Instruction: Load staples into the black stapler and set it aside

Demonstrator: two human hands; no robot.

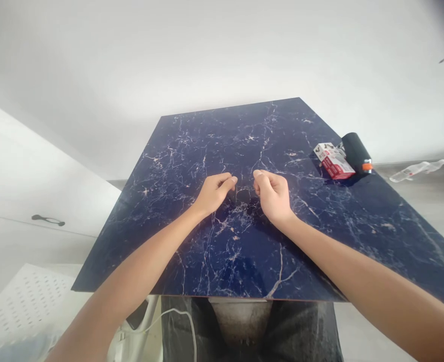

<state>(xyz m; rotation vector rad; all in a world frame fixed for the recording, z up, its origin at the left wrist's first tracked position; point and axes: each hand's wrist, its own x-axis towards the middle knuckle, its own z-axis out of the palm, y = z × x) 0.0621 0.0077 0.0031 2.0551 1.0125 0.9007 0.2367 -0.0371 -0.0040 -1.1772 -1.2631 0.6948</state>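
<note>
In the head view, we locate a dark-blue, white-veined, marble-patterned table (222,146). Over its near-middle area we find the left grip, a bare hand (215,193) with fingers curled and thumb laid forward, and the right grip, a bare hand (275,197) closed into a fist. The two are apart, thumbs uppermost; we cannot determine whether either contacts the surface. Near the right edge, we identify a red-and-white printed cardboard box (334,162) beside a black cylindrical object (356,152) bearing an orange patch. Beyond that edge we note a clear, elongated plastic item (418,171). Below the front edge hangs a white cable (180,311).
</note>
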